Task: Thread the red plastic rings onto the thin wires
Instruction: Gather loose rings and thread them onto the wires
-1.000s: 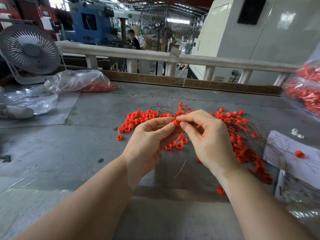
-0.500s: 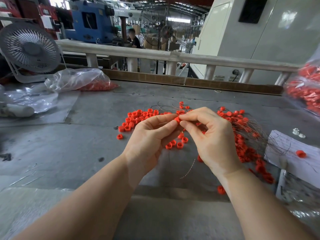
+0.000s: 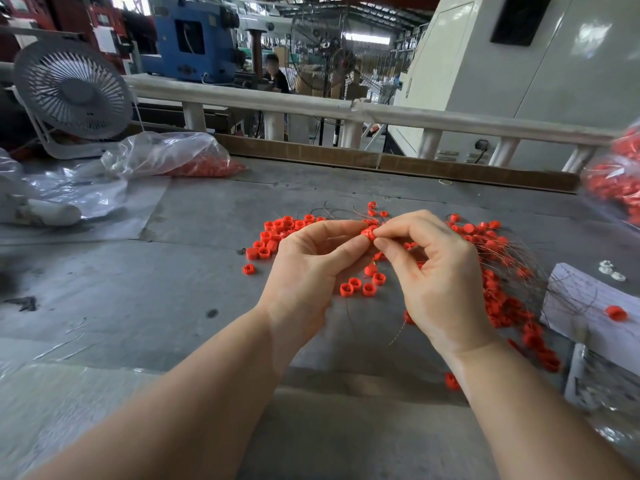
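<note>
On the grey tabletop (image 3: 173, 306) I see loose rings (image 3: 360, 285); my left hand (image 3: 311, 271) and right hand (image 3: 440, 282) together pinch 1 red ring (image 3: 369, 233) above them.

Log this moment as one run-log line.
step: threading | left hand: pinches red ring | right hand: pinches at ring, wire hanging below | loose rings: on table

2 bare forearms, left hand (image 3: 311, 268) and right hand (image 3: 440, 271) ungloved.

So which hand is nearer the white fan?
Left. The left hand is mid-table, on the fan's side; the right hand sits beyond it, farther from the fan at the table's far left.
</note>
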A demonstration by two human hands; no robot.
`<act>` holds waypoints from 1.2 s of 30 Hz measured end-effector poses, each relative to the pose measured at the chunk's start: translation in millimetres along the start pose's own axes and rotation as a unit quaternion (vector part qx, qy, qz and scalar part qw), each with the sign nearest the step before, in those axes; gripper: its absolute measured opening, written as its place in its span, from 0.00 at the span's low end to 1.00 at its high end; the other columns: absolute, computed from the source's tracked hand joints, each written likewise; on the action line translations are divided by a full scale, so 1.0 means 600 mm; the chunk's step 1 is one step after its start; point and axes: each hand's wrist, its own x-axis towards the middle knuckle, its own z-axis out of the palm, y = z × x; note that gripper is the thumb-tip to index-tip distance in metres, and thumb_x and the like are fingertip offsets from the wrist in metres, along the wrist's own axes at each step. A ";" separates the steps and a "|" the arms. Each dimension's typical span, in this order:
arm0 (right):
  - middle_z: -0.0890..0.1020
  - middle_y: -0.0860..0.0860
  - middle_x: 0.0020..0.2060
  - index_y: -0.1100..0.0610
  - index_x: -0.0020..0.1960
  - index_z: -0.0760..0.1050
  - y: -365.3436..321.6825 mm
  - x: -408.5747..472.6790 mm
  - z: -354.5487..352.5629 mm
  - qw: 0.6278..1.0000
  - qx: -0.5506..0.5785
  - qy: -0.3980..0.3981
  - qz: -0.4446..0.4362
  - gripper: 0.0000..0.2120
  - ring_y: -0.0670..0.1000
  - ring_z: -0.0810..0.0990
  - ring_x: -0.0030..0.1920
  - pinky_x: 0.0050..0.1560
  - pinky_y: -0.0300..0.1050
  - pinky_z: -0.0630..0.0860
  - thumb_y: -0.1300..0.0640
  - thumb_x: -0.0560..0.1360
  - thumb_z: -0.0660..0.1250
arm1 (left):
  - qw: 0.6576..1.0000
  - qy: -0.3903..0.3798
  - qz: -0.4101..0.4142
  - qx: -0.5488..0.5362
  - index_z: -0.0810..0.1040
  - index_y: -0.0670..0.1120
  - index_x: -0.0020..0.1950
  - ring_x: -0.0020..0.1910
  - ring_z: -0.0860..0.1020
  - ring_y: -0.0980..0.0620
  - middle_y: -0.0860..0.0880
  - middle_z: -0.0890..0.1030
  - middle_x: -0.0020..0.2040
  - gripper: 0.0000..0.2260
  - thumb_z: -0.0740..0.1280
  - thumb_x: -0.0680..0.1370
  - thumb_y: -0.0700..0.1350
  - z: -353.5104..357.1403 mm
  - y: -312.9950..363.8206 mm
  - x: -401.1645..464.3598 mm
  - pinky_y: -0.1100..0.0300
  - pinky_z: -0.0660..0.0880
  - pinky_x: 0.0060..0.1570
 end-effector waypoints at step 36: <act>0.79 0.52 0.37 0.62 0.42 0.78 -0.008 0.001 -0.003 1.000 0.014 -0.013 0.025 0.03 0.48 0.76 0.39 0.42 0.30 0.71 0.66 0.73 0.67 | 1.000 0.004 -0.002 0.016 0.82 0.41 0.43 0.42 0.83 0.51 0.45 0.85 0.41 0.09 0.69 0.64 0.40 0.003 0.004 -0.003 0.64 0.79 0.43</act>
